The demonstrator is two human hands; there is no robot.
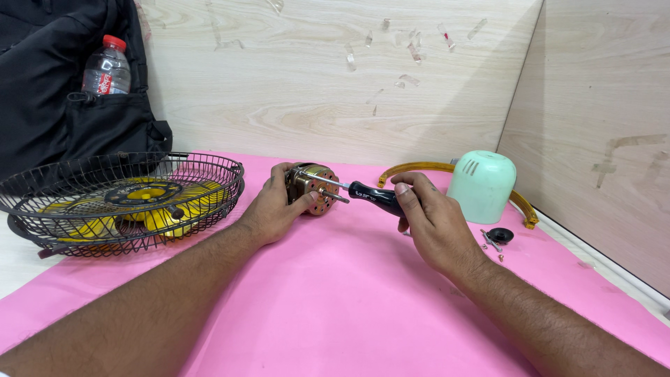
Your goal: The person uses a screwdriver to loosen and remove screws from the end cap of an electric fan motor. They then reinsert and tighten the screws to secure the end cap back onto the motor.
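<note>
Nearest, two bare forearms over a pink mat [335, 293] spread on the tabletop.

Right hand [429, 216] clenched around the black handle of a screwdriver [373, 197], thumb and fingers wrapped over the handle's rear part; metal shaft sticking out to the left of that grip, tip reaching the face of the fan motor [310, 187].

Left hand [276, 206] grasping the fan motor from its left side, thumb underneath toward the front, fingers curled round the back; motor lying on its side on the mat, brass-coloured casing with a ring of holes facing right, thin spindle pointing toward the right hand. Motor thus between the two hands, inside the left grip and just left of the right one, screwdriver bridging the gap.

Right of the right wrist, a small black round cap [500, 234] and a few loose screws [490, 242] on the mat.

Further back on the right, a mint-green motor cover [483, 185] standing upright, with a curved yellow band [419, 168] behind it.

Left, a black wire fan guard [125, 199] lying flat, yellow fan blades [157, 220] inside it.

Farthest, a black backpack [63, 98] against the wooden wall, a clear water bottle [106, 68] with red cap in its side pocket.
</note>
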